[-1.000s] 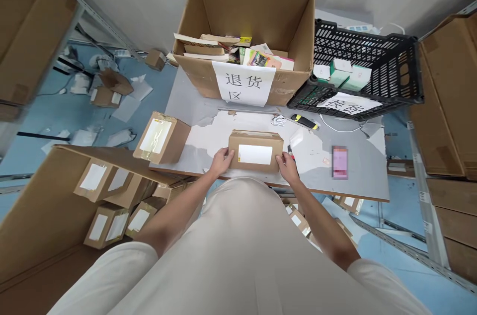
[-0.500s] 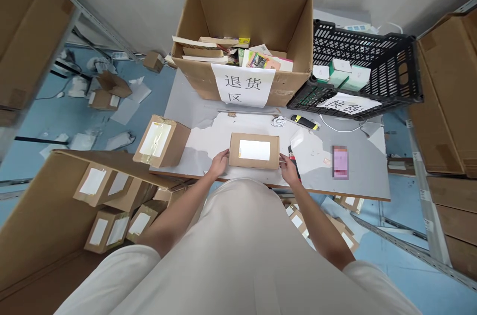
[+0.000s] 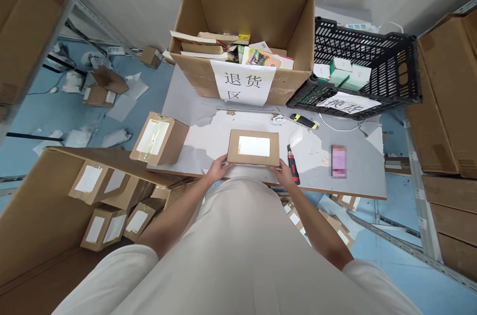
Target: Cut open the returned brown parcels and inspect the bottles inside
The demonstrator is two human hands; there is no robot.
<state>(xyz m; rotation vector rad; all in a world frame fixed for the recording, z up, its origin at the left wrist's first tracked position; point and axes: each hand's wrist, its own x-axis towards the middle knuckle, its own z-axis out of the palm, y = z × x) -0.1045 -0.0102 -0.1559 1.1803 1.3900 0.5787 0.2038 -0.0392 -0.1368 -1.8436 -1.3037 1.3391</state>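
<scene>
Both hands hold a small cardboard box (image 3: 235, 148) with a white label on top, over the front of the table. My left hand (image 3: 218, 168) grips its near left corner, and my right hand (image 3: 283, 174) grips the near right corner. Parts of the fingers are hidden under the box. Just right of my right hand lies a red and black box cutter (image 3: 292, 166). Farther back rests a yellow and black box cutter (image 3: 304, 121). A taped cardboard box (image 3: 176, 142) with a label stands on the table to the left.
At the back of the table (image 3: 359, 176) stand a large carton (image 3: 199, 79) of books and a black plastic crate (image 3: 400, 64) with small boxes. A blurred pink rectangle (image 3: 338, 161) lies at right. A big carton (image 3: 35, 196) of parcels is at lower left; shelving flanks both sides.
My hands have shifted inward from the box's sides to its near corners, with fingers now partly under it. The box's near edge appears slightly raised. The camera view has shifted slightly.
</scene>
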